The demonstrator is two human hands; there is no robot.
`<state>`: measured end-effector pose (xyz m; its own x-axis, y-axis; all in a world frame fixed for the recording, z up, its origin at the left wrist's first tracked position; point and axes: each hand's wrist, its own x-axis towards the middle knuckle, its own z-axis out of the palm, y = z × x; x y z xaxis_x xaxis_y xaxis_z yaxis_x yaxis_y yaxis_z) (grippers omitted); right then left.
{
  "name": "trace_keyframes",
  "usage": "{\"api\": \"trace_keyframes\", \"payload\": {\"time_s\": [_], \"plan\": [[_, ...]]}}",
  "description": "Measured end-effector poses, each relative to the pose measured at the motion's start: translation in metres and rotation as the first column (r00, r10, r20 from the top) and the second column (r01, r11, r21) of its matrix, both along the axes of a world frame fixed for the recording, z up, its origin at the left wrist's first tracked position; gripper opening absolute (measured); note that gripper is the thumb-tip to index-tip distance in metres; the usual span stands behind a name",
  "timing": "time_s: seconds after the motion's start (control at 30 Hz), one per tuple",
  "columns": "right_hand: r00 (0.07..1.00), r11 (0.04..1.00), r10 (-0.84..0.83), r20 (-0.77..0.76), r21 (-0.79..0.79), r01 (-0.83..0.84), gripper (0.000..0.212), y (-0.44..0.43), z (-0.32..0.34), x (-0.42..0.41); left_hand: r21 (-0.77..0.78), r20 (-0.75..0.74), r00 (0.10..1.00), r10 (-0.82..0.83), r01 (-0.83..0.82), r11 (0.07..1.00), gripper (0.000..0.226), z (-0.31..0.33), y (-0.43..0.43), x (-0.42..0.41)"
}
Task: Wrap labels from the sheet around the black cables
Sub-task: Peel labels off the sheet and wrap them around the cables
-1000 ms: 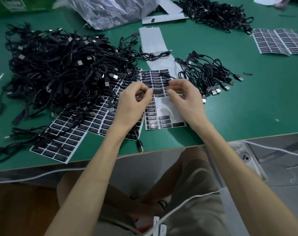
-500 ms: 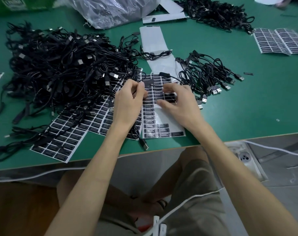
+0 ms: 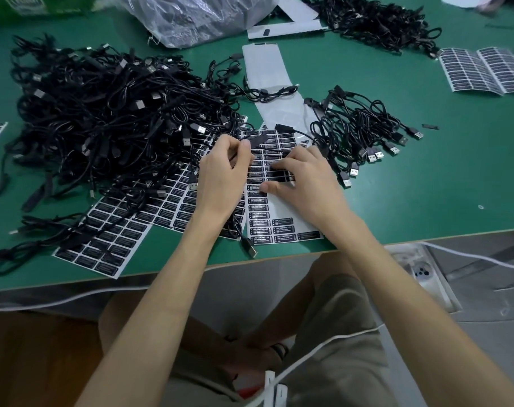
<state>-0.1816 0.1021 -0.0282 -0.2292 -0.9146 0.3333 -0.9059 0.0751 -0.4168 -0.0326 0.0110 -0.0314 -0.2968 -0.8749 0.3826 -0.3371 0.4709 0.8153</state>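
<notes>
Label sheet (image 3: 282,221) lies on the green table (image 3: 426,186) at its near edge, black labels in rows, lower middle rows already bare backing. Right hand (image 3: 305,177) rests on the sheet, grip spread, fingers flat over the label rows, thumb out to the side; motion blur at the fingertips hides whether a label is lifted. Left hand (image 3: 220,177), at the sheet's left edge, grip pinching the held cable (image 3: 258,140) near its black inline block, which hangs over the sheet's top rows. Left of the sheet: large cable heap (image 3: 109,121) covering more label sheets (image 3: 117,230). Right of the sheet: small cable bundle (image 3: 364,127), USB plugs outward. Beyond the sheet: clear plastic bag (image 3: 197,16), contents dark and unreadable, top cut off by the frame.
</notes>
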Motion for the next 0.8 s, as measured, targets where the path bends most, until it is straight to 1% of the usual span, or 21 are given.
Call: {"api": "trace_keyframes", "payload": {"time_s": [0.1, 0.23, 0.4, 0.5, 0.57, 0.63, 0.73, 0.8], "plan": [[0.999, 1.0, 0.005, -0.037, -0.023, -0.006, 0.055, 0.0, -0.001, 0.001, -0.007, 0.011, 1.0, 0.0, 0.0, 1.0, 0.03, 0.0, 0.0, 0.0], [0.997, 0.998, 0.014, -0.08, -0.06, -0.019, 0.04, 0.001, -0.002, 0.003, -0.006, 0.017, 1.0, 0.001, 0.0, 1.0, 0.03, -0.001, -0.001, 0.0], [0.99, 0.992, 0.025, -0.138, -0.115, -0.041, 0.029, 0.002, -0.002, 0.006, -0.008, 0.009, 1.0, 0.003, -0.003, 1.0, 0.03, -0.001, 0.0, 0.0], [0.991, 0.99, 0.062, -0.119, -0.12, -0.077, 0.023, 0.003, -0.001, 0.006, -0.005, 0.026, 1.0, 0.006, -0.006, 1.0, 0.03, 0.0, 0.001, 0.0], [0.994, 0.99, 0.083, -0.078, -0.105, -0.091, 0.02, 0.003, 0.0, 0.006, 0.003, 0.041, 0.999, 0.006, -0.006, 1.0, 0.03, 0.0, 0.001, 0.0], [0.995, 0.991, 0.093, 0.035, -0.097, -0.089, 0.016, 0.003, 0.002, 0.004, 0.003, 0.06, 0.998, 0.005, -0.005, 1.0, 0.03, 0.001, 0.001, 0.0], [0.969, 0.997, 0.049, 0.243, -0.072, -0.033, 0.011, 0.002, 0.006, -0.002, 0.002, 0.077, 0.997, 0.0, 0.0, 1.0, 0.03, 0.001, 0.002, 0.0], [0.953, 0.998, 0.016, 0.304, -0.058, 0.002, 0.01, 0.001, 0.007, -0.004, 0.016, 0.084, 0.996, -0.009, 0.008, 1.0, 0.032, 0.001, 0.003, 0.0]]}}
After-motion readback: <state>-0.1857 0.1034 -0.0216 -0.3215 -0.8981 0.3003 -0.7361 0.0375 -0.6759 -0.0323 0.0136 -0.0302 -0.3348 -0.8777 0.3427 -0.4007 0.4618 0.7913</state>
